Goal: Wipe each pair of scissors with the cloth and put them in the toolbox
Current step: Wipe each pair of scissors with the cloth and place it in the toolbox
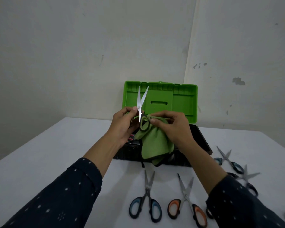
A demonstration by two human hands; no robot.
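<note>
Nearest us, at five o'clock, blue-handled scissors (pixel 146 203) and orange-handled scissors (pixel 187 206) lie on the table (pixel 69 145). Beyond them our left hand (pixel 123 124) pinches the raised scissors (pixel 140 111) at the pivot. Their long axis is upright, silver blades parted toward twelve, dark handles low. Our right hand (pixel 173 127) clutches the green cloth (pixel 152 142) against one handle loop. The green-lidded toolbox (pixel 161 99) stands open behind.

Bare, makeshift indoor work corner, scuffed and stained white walls (pixel 72 46), plain white table (pixel 64 145) — open green-lidded toolbox (pixel 184 102)
</note>
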